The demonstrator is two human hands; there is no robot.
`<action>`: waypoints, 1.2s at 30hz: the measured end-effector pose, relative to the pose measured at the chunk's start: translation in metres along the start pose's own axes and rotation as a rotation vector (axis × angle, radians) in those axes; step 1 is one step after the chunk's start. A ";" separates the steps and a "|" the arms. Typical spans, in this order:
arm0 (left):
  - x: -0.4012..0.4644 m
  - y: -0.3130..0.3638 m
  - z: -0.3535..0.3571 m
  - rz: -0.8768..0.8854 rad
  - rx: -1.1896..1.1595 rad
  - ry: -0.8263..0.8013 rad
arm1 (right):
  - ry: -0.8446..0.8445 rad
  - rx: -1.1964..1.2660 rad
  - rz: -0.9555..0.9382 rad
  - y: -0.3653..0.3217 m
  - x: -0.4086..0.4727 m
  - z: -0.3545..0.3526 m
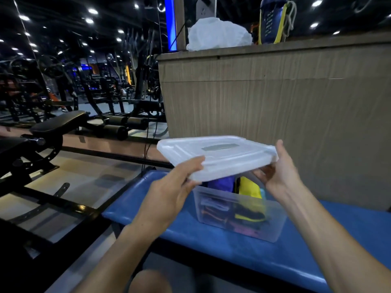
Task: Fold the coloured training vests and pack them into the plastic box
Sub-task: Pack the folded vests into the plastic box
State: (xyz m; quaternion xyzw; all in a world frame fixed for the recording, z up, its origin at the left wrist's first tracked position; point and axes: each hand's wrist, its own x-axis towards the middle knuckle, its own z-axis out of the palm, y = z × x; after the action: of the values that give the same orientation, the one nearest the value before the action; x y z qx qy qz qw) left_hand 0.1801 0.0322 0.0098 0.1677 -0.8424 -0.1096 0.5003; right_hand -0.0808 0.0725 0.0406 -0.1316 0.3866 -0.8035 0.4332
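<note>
A clear plastic box (273, 225) stands on a blue padded bench (243, 250). Folded vests lie inside it: a purple one (221, 183), a yellow one (249, 188), and pink and orange cloth low against the front wall. Above the box, tilted, hangs its translucent lid (218, 155). My left hand (175, 187) grips the lid's near left edge, thumb on top. My right hand (279, 170) holds the lid's right end, thumb up along the edge and fingers underneath. The lid hides the back of the box.
A tall wood-grain counter (275, 115) rises right behind the bench, with a white plastic bag (218, 33) and a blue bottle (271, 20) on top. Black gym benches and machines (59, 127) fill the floor to the left. My knee (150, 282) shows at the bottom.
</note>
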 end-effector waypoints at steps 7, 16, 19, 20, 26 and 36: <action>-0.020 -0.061 0.036 -0.013 0.167 -0.442 | 0.239 -0.134 -0.232 -0.015 0.017 -0.083; 0.003 -0.112 0.054 -0.187 0.336 -0.374 | 0.227 -1.069 -0.369 -0.001 -0.011 -0.112; 0.012 -0.124 0.059 -0.225 0.343 -0.353 | 0.217 -1.524 -0.292 -0.005 -0.013 -0.109; 0.015 -0.126 0.059 -0.220 0.370 -0.376 | 0.217 -1.651 -0.278 -0.007 -0.013 -0.106; 0.003 -0.126 0.053 -0.217 0.242 -0.337 | 0.119 -2.033 -0.136 -0.015 -0.018 -0.100; -0.005 -0.132 0.061 -0.310 0.124 -0.275 | 0.097 -2.084 -0.126 -0.017 0.015 -0.094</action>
State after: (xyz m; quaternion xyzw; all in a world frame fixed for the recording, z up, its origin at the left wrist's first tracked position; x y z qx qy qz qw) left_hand 0.1511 -0.0865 -0.0698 0.3090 -0.8720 -0.1550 0.3466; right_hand -0.1514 0.1142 -0.0111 -0.4276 0.8974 -0.0979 0.0464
